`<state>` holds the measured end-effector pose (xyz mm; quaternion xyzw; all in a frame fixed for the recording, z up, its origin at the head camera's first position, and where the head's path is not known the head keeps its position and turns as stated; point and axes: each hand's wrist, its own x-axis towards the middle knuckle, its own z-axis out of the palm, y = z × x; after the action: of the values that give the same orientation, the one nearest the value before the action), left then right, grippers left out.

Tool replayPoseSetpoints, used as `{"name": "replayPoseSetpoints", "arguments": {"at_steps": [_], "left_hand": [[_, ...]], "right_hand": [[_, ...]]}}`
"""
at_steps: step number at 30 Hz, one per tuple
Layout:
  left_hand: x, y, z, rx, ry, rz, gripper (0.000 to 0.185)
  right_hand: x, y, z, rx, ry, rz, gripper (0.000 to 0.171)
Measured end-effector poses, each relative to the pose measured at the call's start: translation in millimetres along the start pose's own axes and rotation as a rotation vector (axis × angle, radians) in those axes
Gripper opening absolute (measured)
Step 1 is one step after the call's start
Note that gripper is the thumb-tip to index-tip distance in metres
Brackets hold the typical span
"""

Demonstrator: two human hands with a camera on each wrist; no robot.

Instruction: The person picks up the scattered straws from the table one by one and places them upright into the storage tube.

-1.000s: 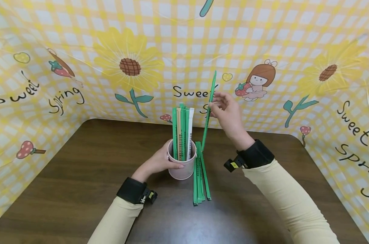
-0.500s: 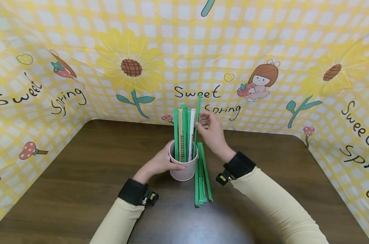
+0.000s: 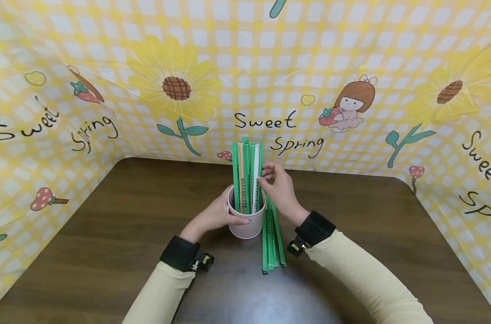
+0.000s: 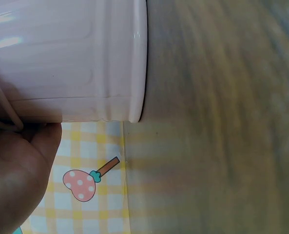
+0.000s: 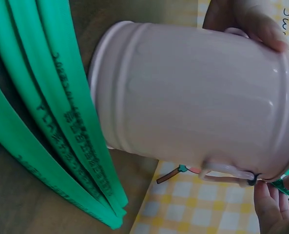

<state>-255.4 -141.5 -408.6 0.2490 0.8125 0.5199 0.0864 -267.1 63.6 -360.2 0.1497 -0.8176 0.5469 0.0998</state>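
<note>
On the dark wooden table [image 3: 107, 252], nearest the person, a small bundle of green wrapped straws [image 3: 271, 243] lies flat just to the right of the pink cup [image 3: 247, 225], its near ends reaching past the cup's base toward the person. The left hand [image 3: 213, 216] wraps its fingers round the cup's left side, thumb across the front wall below the rim. The cup stands upright and holds a cluster of upright straws [image 3: 245, 177], mostly green, with one white and one tan among them. The right hand [image 3: 279, 189] is just right of the cup and above the lying bundle, its fingertips pinching the green straw [image 3: 260, 171] at the right edge of the cluster. Behind the cup hangs the yellow checked backdrop [image 3: 245, 67].
</note>
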Motion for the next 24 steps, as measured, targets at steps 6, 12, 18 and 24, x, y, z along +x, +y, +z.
{"name": "replayPoseSetpoints", "arguments": {"at_steps": [6, 12, 18, 24], "left_hand": [[0.1, 1.1, 0.9, -0.006, 0.003, -0.004, 0.104], [-0.2, 1.3, 0.9, -0.011, 0.0, -0.011, 0.105], [-1.0, 2.2, -0.1, -0.008, 0.0, -0.006, 0.106], [-0.7, 1.6, 0.5, -0.007, -0.001, -0.005, 0.104]], "right_hand": [[-4, 3, 3, -0.003, 0.002, 0.001, 0.035], [-6, 4, 0, -0.024, -0.035, 0.019, 0.038], [-4, 20, -13, -0.065, -0.006, 0.025, 0.033], [-4, 50, -23, -0.147, -0.107, 0.233, 0.028]]}}
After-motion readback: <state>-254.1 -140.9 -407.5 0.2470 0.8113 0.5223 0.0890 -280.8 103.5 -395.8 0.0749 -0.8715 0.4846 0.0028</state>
